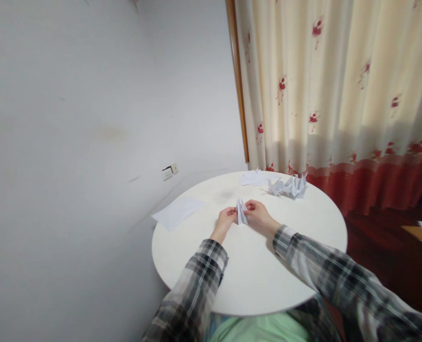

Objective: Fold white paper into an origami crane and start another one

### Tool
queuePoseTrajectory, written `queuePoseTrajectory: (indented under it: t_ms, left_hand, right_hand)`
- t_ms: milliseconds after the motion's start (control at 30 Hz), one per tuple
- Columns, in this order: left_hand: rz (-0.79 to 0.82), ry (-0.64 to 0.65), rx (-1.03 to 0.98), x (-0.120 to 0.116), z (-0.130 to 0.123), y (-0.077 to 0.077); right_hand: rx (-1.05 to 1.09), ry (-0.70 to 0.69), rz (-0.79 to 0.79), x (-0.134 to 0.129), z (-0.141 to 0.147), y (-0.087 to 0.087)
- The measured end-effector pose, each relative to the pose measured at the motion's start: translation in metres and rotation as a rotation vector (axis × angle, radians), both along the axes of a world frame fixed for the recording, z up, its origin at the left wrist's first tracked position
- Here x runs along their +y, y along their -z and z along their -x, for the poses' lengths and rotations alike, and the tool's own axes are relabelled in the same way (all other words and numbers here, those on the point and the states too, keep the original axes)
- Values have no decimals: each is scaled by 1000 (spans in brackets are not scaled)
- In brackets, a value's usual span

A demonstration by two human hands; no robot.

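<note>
Holding one folded paper piece (pixel 241 212), pale and pointed at the top, between two bare hands over a round white surface (pixel 254 270). Left hand (pixel 225 219): fingertips pinched on the piece's left side. Right hand (pixel 259 213): thumb and fingers pinched on its right side; palm turned down, forearm angled in from the right. Sleeves: plaid, in black, grey and white, cuffs at both wrists.

Beyond the right hand, toward the far right edge: a cluster of folded paper figures (pixel 288 186), with pointed tips, close together. Beyond both hands, just left of that cluster: some flat white paper (pixel 253 178). To the left of the left hand, well apart from it: a flat white sheet (pixel 178 212), one corner reaching the rim.

Past the hands, behind the surface: a cream curtain (pixel 296 80) with red flowers and a red lower band. Left of that: a pale wall (pixel 90 142), with a socket (pixel 167 174).
</note>
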State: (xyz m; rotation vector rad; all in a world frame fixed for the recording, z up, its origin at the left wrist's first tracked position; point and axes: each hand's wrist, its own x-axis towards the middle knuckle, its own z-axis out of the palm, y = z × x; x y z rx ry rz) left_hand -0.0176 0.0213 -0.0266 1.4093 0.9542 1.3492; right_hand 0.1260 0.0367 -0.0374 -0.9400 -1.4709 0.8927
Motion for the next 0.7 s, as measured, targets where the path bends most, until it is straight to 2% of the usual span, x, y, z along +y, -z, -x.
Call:
queuePoseTrajectory:
  t_ms: [100, 267, 700]
  left_hand:
    - [11, -7, -11, 1, 0, 0]
    - [65, 56, -3, 0, 0, 1]
    - [45, -35, -35, -2, -1, -1]
  right_hand:
    - [-1, -28, 12, -2, 0, -2]
    - [-17, 36, -15, -7, -1, -8]
    - [-74, 54, -64, -12, 0, -15]
